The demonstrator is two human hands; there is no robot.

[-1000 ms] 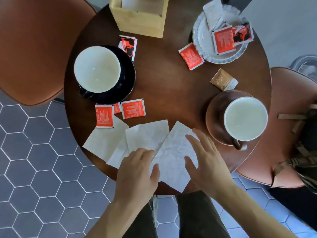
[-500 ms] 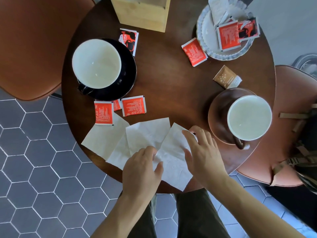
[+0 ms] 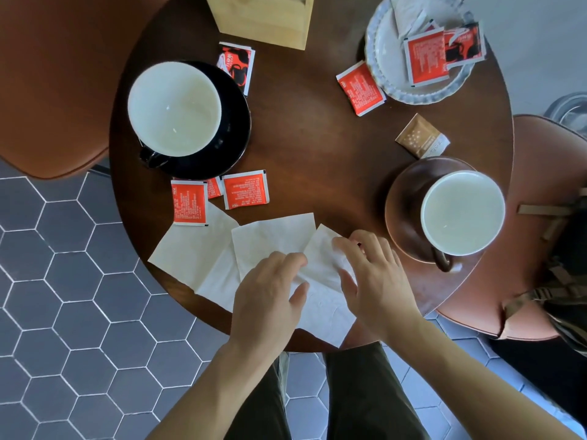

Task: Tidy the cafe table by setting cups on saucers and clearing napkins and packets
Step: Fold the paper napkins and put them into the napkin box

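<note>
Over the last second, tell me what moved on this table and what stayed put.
Both hands drew together over the rightmost napkin: the right hand curled its fingers at the far edge, bunching the paper, and the left hand slid right, pressing it. The other napkins, both cups and the packets stayed put.

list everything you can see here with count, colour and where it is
table: 1, dark brown, round, centre
cups: 2, white inside, one on each saucer
saucers: 2, black at left, brown at right
plate: 1, white, far right, holds packets
red packets: about 8, on the plate, beside it, near the black saucer
brown packet: 1, above the brown saucer
napkins: about 3, white, overlapping at near edge
wooden box: 1, pale, far edge
chairs: 2, rust brown, left and right
floor: grey hexagon tiles
left hand: on the napkins
right hand: fingers curled on the right napkin
</note>
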